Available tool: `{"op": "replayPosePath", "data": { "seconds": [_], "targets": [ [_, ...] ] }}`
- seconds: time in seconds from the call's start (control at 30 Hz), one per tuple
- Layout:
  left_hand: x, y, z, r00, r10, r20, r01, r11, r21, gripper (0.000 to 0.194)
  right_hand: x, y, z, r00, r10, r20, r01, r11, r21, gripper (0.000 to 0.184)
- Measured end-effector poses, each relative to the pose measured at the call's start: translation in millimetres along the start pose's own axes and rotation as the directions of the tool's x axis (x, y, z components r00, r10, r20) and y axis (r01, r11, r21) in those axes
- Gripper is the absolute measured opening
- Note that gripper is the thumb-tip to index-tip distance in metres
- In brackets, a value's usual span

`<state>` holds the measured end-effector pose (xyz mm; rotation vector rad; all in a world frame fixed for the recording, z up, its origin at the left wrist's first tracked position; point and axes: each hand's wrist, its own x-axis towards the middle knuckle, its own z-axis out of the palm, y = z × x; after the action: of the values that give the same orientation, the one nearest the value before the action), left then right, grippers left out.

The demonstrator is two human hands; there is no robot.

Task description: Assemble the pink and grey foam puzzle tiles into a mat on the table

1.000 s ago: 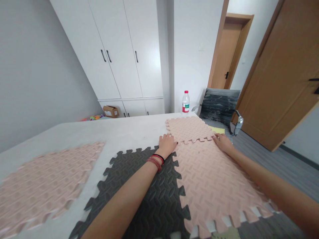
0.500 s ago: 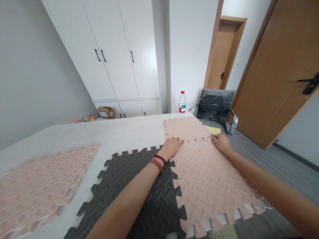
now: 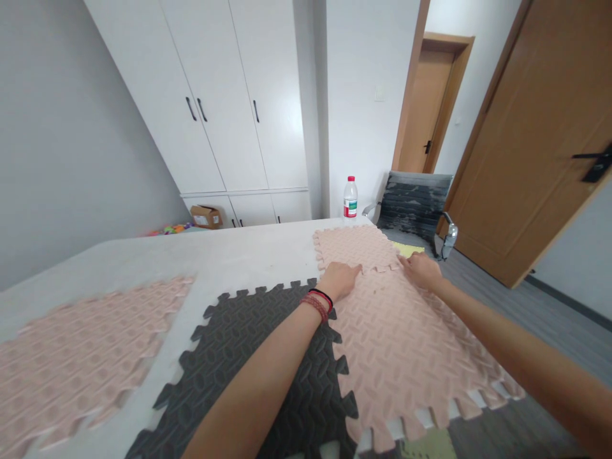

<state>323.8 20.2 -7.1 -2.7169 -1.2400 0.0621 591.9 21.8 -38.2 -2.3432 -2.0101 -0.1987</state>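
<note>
A loose pink mat [image 3: 81, 357] is lying at the far left of the white table [image 3: 229, 255], well apart from the dark grey mat [image 3: 268, 363] that serves here as the landmark. The dark grey mat is sitting in the middle of the table, its toothed right edge locking into the near pink mat [image 3: 406, 344].

The left hand [image 3: 340, 280], wearing red and black bands at the wrist, is resting just beyond the far right corner of the dark grey mat, palm down on the seam where the near pink mat is meeting the far pink mat [image 3: 356, 247]. Its fingers are lying flat and close together, pointing right along that seam and clamping on nothing.

Right of the dark grey mat, across the width of the near pink mat, the right hand [image 3: 421, 269] is pressing down on the same seam at its right end. Its fingers are stretched out, slightly apart, flat on the foam rather than gripping it.

The far pink mat is lying beyond the dark grey mat's far right corner, touching the near pink mat along the toothed joint. Farther back from it, a water bottle [image 3: 350, 197] is standing upright at the table's far edge, and a black chair [image 3: 414, 207] is standing beside the table to the right, with a brown door [image 3: 540, 140] behind it.
</note>
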Motion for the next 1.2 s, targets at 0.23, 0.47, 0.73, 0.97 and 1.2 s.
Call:
{"op": "replayPosePath", "data": {
  "seconds": [0.23, 0.47, 0.73, 0.97, 1.2],
  "targets": [
    [12, 31, -18.1, 0.994, -0.064, 0.084, 0.065, 0.998, -0.004, 0.036, 13, -22, -15, 0.998, -0.02, 0.061, 0.028, 0.991, -0.129, 0.057],
    [16, 41, -24.7, 0.975, -0.162, 0.152, 0.166, 0.986, -0.016, 0.037, 7, -35, -25, 0.993, -0.066, 0.093, 0.08, 0.985, -0.153, 0.059],
    [24, 66, -8.4, 0.945, -0.307, 0.115, 0.309, 0.951, 0.002, 0.042, -7, -29, -26, 0.994, -0.093, 0.065, 0.103, 0.979, -0.176, 0.041],
    [19, 69, -3.1, 0.964, -0.261, 0.044, 0.26, 0.965, 0.035, 0.054, -7, -35, -28, 0.991, -0.102, 0.085, 0.116, 0.977, -0.176, 0.038],
    [30, 74, -0.1, 0.965, -0.251, 0.077, 0.246, 0.966, 0.075, 0.058, -5, -27, -37, 0.992, -0.081, 0.096, 0.096, 0.982, -0.161, 0.05]
  ]
}}
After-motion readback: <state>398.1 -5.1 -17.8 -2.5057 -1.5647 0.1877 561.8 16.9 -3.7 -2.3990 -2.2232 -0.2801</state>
